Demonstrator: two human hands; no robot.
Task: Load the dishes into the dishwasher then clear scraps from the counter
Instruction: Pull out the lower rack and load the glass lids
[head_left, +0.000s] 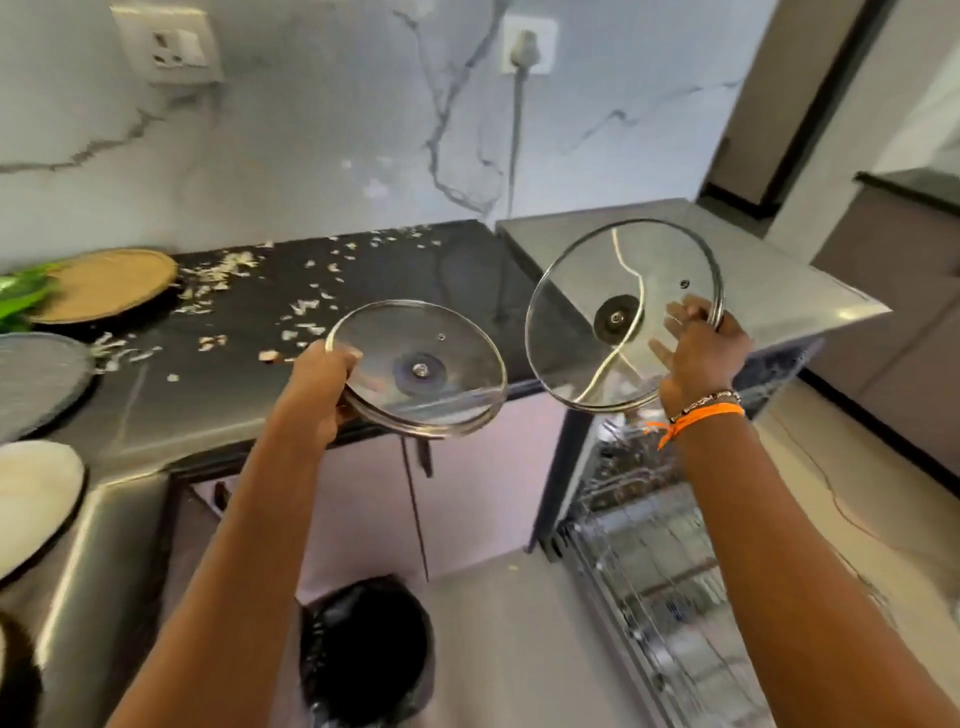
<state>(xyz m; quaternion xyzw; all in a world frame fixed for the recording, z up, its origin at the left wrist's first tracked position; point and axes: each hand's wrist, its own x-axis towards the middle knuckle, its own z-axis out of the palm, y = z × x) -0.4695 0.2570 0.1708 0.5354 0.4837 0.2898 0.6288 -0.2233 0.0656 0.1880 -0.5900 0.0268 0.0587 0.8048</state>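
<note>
My left hand (322, 376) grips the left rim of a small glass lid (431, 343), held nearly flat over the counter's front edge. My right hand (698, 353) holds the right rim of a larger glass lid (587, 280), tilted up on edge above the open dishwasher. The dishwasher's wire racks (649, 561) are pulled out at the lower right. White scraps (301, 309) lie scattered over the black counter (234, 384).
A round wooden board (104, 283) with green leaves sits at the far left, a grey plate (36, 379) and a white plate (31, 499) nearer me. A bin with a black bag (369, 644) stands on the floor. A steel appliance top (779, 280) lies at the right.
</note>
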